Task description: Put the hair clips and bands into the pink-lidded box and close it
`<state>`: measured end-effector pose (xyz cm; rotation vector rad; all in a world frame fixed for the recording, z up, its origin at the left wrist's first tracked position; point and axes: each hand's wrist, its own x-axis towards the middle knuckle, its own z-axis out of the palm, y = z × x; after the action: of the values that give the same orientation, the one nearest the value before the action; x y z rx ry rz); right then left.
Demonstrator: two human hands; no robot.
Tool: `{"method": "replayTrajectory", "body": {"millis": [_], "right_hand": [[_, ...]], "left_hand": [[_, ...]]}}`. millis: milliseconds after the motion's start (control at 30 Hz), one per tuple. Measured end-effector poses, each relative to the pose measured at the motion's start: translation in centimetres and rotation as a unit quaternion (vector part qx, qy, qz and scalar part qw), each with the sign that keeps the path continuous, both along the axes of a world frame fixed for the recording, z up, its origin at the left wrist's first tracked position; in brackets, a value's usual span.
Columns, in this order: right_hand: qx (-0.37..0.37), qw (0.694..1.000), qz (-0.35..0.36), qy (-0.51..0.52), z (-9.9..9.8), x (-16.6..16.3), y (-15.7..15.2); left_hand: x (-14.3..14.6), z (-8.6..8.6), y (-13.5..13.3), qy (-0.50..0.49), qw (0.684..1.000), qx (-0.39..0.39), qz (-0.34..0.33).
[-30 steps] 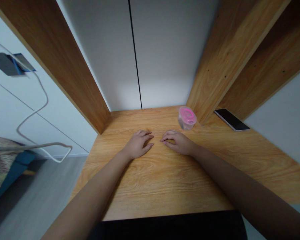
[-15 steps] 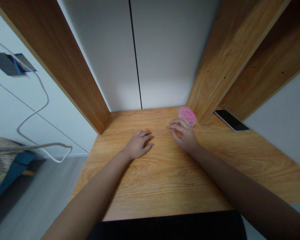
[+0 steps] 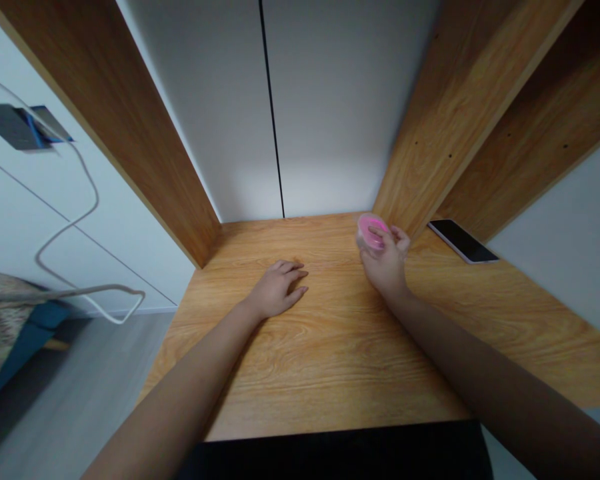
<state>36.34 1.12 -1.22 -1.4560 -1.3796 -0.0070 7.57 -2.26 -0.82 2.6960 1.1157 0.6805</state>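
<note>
A small clear plastic container with a pink top [image 3: 367, 225] is at the back right of the wooden desk [image 3: 300, 360], near the upright panel. My right hand [image 3: 387, 260] is wrapped round it, with a finger over the pink part; the hand covers its right side. Whether the container rests on the desk or is slightly lifted, I cannot tell. My left hand [image 3: 276, 290] lies on the desk left of the middle, fingers stretched out and apart, holding nothing.
A dark-screened phone [image 3: 463, 241] lies at the right, beside the wooden upright [image 3: 425, 153]. Another wooden panel [image 3: 145, 153] stands at the left. A white cable [image 3: 87, 173] hangs left of the desk, close to a wall socket [image 3: 25, 127]. White panels close off the back.
My right hand has moved right, onto the pink-topped container, and its fingers have closed round it. The left hand stays where it was.
</note>
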Motion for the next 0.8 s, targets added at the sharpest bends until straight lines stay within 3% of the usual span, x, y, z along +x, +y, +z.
{"method": "replayTrajectory", "body": {"millis": [233,800], "right_hand": [[-0.009,0.998,0.023,0.062,-1.17,0.56,1.25],[-0.005,0.995,0.052,0.088,-0.72,0.78,1.19]], "left_hand": [[0.04,0.03,-0.02,0.006,1.0,0.001,0.001],[0.09,0.11,-0.07,-0.002,1.0,-0.002,0.002]]}}
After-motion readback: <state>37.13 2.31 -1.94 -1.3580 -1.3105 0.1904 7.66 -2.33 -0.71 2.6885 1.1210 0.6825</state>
